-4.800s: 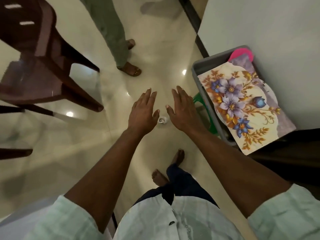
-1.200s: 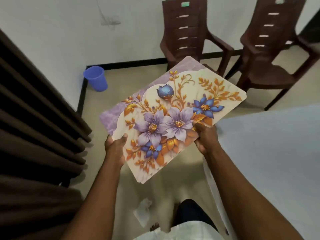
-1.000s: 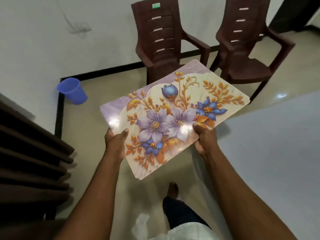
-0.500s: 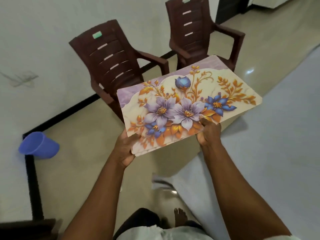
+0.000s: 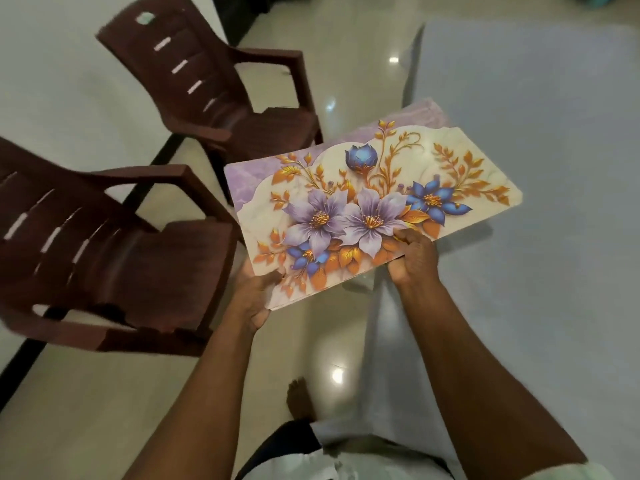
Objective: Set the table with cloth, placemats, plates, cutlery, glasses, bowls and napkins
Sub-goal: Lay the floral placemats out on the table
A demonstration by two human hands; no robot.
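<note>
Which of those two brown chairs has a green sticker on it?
The farther chair, up by the wall, has the green sticker at its backrest's top; the nearer chair shows none.

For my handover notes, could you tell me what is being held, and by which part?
Floral placemats, by the near long edge: left hand at its left corner, right hand nearer the middle.

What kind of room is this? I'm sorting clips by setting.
Likely a home dining area: a cloth-covered table, brown plastic armchairs on polished floor tiles, and floral placemats held in both hands.
</note>
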